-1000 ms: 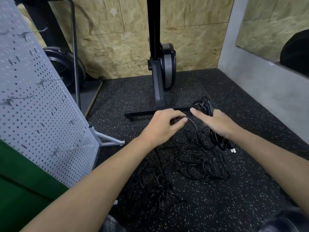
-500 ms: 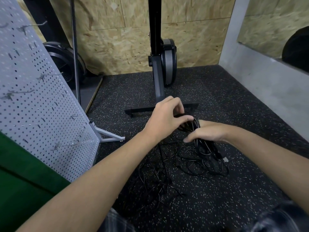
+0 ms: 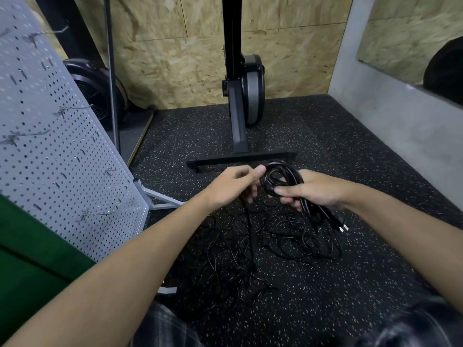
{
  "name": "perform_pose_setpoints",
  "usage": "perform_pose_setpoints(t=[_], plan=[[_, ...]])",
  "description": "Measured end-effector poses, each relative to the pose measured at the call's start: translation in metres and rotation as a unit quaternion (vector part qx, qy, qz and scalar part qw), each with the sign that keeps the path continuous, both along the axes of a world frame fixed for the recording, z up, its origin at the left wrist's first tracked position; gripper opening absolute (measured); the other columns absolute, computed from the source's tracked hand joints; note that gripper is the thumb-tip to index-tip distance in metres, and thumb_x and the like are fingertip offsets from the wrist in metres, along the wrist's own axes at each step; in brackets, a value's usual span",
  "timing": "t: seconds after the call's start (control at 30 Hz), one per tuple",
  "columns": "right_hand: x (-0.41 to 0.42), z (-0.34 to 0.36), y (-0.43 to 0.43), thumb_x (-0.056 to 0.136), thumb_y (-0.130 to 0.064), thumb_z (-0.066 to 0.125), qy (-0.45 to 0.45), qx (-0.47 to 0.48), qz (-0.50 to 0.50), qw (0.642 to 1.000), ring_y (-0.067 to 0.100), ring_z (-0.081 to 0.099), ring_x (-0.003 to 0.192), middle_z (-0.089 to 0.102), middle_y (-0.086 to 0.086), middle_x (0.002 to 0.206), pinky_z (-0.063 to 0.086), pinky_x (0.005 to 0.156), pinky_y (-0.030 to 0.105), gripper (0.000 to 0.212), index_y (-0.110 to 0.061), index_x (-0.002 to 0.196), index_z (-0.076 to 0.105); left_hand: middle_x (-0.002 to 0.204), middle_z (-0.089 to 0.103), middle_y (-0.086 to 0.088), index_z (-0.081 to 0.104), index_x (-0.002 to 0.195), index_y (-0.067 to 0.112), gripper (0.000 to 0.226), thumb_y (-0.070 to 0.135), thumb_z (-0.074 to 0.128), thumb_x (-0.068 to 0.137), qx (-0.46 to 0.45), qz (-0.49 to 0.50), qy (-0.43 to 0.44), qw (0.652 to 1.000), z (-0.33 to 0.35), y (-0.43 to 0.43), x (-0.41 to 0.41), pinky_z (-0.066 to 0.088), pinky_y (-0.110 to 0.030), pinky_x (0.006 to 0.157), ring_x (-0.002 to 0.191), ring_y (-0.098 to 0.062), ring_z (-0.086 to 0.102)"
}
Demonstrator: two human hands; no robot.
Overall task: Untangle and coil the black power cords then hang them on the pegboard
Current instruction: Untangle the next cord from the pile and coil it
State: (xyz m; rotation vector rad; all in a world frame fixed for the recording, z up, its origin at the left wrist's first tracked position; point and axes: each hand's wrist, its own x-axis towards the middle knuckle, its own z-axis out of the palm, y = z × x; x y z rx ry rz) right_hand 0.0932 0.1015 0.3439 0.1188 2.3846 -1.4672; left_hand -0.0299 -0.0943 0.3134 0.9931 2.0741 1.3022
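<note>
Holding cord coil (image 3: 283, 176) in right hand (image 3: 315, 191), fingers curled round the bundle, plug (image 3: 342, 225) dangling below. Pinching one strand with left hand (image 3: 233, 186). Hands stacked half a second ago, now side by side: probably another loop laid on. Leaving loose tangle (image 3: 288, 236) mid-floor, right of pegboard (image 3: 50, 159).

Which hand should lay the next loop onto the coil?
Probably left. The left hand pinches the loose cord trailing to the floor tangle, while the right hand is busy gripping the coil.
</note>
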Motion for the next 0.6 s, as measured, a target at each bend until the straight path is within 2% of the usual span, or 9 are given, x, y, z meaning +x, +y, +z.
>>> perform_pose_setpoints(t=[0.07,0.13,0.2,0.23,0.3,0.37,0.43,0.5,0.6], plan=[[-0.001,-0.001,0.005,0.105,-0.024,0.059,0.0,-0.056,-0.031,0.998,0.006,0.048,0.059,0.053,-0.008,0.067,0.043,0.061,0.022,0.017,-0.013,0.092,0.055,0.087,0.078,-0.001,0.068,0.088,0.011,0.062,0.066,0.042,0.102,-0.029,-0.016,0.003,0.999,-0.004,0.0,0.002,0.048,-0.038,0.101,0.09,-0.011,0.071],[-0.002,-0.001,0.009,0.105,-0.024,0.059,-0.001,-0.104,-0.048,0.993,0.008,0.043,0.059,0.049,-0.005,0.068,0.038,0.062,0.025,0.017,-0.014,0.092,0.053,0.096,0.079,0.008,0.074,0.088,0.013,0.07,0.071,0.037,0.101,-0.055,-0.019,0.025,0.998,-0.01,0.002,0.003,0.039,-0.041,0.112,0.108,-0.005,0.067],[-0.001,0.0,0.01,0.105,-0.024,0.059,-0.005,-0.137,-0.059,0.989,0.009,0.041,0.058,0.046,-0.003,0.069,0.036,0.061,0.025,0.015,-0.015,0.094,0.055,0.101,0.078,0.014,0.077,0.087,0.021,0.064,0.073,0.041,0.1,-0.062,-0.008,0.031,0.998,-0.014,0.001,0.001,0.037,-0.043,0.116,0.116,-0.005,0.064],[-0.001,0.0,0.01,0.104,-0.024,0.059,-0.007,-0.15,-0.065,0.987,0.009,0.041,0.058,0.046,-0.003,0.069,0.036,0.06,0.025,0.013,-0.012,0.101,0.056,0.104,0.078,0.015,0.078,0.088,0.024,0.06,0.072,0.044,0.099,-0.064,0.001,0.03,0.998,-0.017,0.0,-0.001,0.038,-0.042,0.116,0.117,-0.005,0.064],[0.0,0.001,0.009,0.104,-0.023,0.059,-0.004,-0.187,-0.091,0.978,0.008,0.041,0.058,0.046,-0.004,0.068,0.037,0.061,0.026,0.02,-0.006,0.115,0.06,0.109,0.077,0.014,0.079,0.094,0.027,0.052,0.068,0.048,0.1,-0.074,0.008,0.041,0.996,-0.025,-0.004,-0.005,0.041,-0.041,0.114,0.115,-0.005,0.065],[0.001,0.003,0.01,0.101,-0.023,0.059,0.015,-0.239,-0.126,0.963,0.008,0.041,0.057,0.047,-0.004,0.068,0.038,0.06,0.026,0.026,-0.003,0.118,0.065,0.106,0.079,0.007,0.076,0.097,0.022,0.044,0.057,0.05,0.105,-0.071,0.007,0.033,0.997,-0.036,-0.008,-0.007,0.047,-0.047,0.111,0.11,-0.011,0.07],[0.001,0.004,0.009,0.1,-0.025,0.061,0.038,-0.278,-0.171,0.945,0.008,0.041,0.057,0.048,-0.004,0.068,0.04,0.058,0.025,0.031,-0.003,0.121,0.067,0.097,0.08,-0.007,0.068,0.097,0.012,0.038,0.042,0.048,0.11,-0.038,0.026,-0.032,0.998,-0.043,-0.008,-0.003,0.053,-0.054,0.105,0.1,-0.024,0.076],[-0.001,0.0,0.007,0.095,-0.033,0.067,0.056,-0.284,-0.215,0.933,0.008,0.043,0.058,0.049,-0.006,0.068,0.042,0.06,0.025,0.045,-0.001,0.127,0.066,0.084,0.077,-0.011,0.062,0.095,0.011,0.038,0.038,0.043,0.112,-0.02,0.053,-0.055,0.997,-0.043,-0.002,0.005,0.058,-0.053,0.097,0.089,-0.029,0.078],[-0.005,-0.009,-0.001,0.078,-0.045,0.08,0.102,-0.242,-0.258,0.93,0.008,0.054,0.067,0.062,-0.009,0.071,0.047,0.068,0.028,0.076,0.005,0.132,0.064,0.07,0.068,-0.004,0.061,0.095,0.01,0.044,0.042,0.037,0.113,-0.066,0.044,0.04,0.996,-0.034,0.016,0.023,0.056,-0.041,0.075,0.068,-0.025,0.072]])
